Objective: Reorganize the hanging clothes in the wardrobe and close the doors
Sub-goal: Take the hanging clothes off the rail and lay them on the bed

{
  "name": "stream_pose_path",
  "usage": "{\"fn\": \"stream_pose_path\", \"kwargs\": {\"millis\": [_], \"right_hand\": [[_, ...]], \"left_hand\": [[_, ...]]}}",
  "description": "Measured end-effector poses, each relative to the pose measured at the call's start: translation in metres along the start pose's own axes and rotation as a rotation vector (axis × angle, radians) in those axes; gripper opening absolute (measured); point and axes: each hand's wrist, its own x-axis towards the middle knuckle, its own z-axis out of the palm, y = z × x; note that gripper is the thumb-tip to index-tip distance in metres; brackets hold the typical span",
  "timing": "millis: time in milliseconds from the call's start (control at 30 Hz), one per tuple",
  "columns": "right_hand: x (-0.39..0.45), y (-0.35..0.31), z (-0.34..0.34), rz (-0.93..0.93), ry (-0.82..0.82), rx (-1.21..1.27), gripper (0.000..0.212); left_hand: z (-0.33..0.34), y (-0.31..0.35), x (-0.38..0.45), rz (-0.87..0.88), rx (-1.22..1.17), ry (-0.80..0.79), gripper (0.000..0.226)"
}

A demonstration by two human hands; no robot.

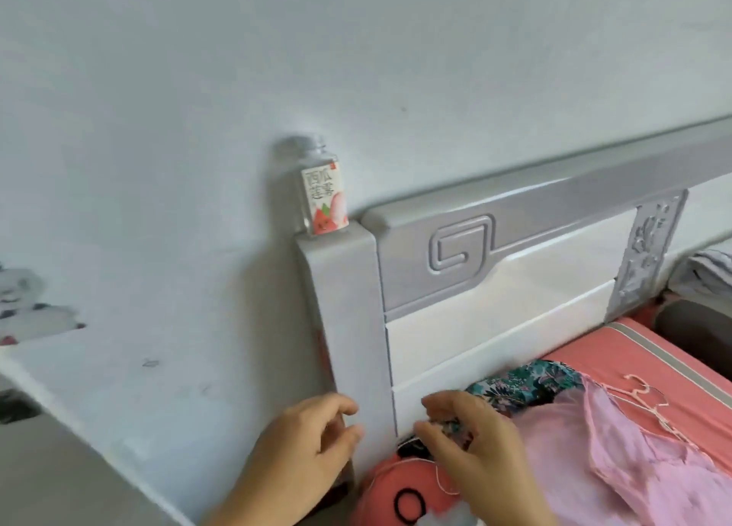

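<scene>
Nearest, the right hand [471, 442] pinches a bunch of dark patterned fabric between curled fingers, low by the headboard foot; the left hand [313, 442] hovers beside it, fingers loosely curled and holding nothing. The clothes lie on the bed, not in any wardrobe, which is out of view. To the right, a pink garment [618, 458] sprawls thin, soft and crumpled; it looks light and limp, so I judge it best lifted by the pale pink hanger [643, 401] lying at its far edge. Beyond, a floral garment [527, 383] bunches on the coral sheet [653, 351]. Farther, the glossy moulded headboard [503, 288] carries a clear labelled bottle [323, 197] on its post.
</scene>
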Motion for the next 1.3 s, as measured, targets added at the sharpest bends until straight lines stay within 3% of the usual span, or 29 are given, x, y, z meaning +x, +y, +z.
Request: {"fn": "stream_pose_path", "kwargs": {"millis": [133,300,500,633,867,1100,1300], "right_hand": [[-0.018,-0.077,0.058,-0.151,-0.159,0.056,0.036],[-0.038,-0.155,0.125,-0.292,-0.391,0.109,0.012],[-0.053,-0.227,0.2,-0.451,-0.616,0.158,0.014],[-0.056,-0.273,0.249,-0.555,-0.73,0.229,0.014],[-0.052,-0.354,0.331,-0.741,-0.919,0.386,0.017],[-0.048,-0.464,0.37,-0.849,-0.978,0.61,0.007],[-0.056,-0.572,0.394,-0.938,-0.924,0.766,0.006]], "left_hand": [[-0.068,-0.032,-0.071,-0.068,-0.001,0.144,0.022],[-0.139,-0.067,-0.151,-0.199,0.02,0.365,0.018],[-0.208,-0.105,-0.239,-0.428,0.066,0.697,0.008],[-0.242,-0.118,-0.28,-0.571,0.14,0.831,0.022],[-0.296,-0.122,-0.33,-0.791,0.236,0.985,0.014],[-0.392,-0.1,-0.362,-0.867,0.452,1.117,0.022],[-0.471,-0.098,-0.39,-0.786,0.518,1.278,0.018]]}}
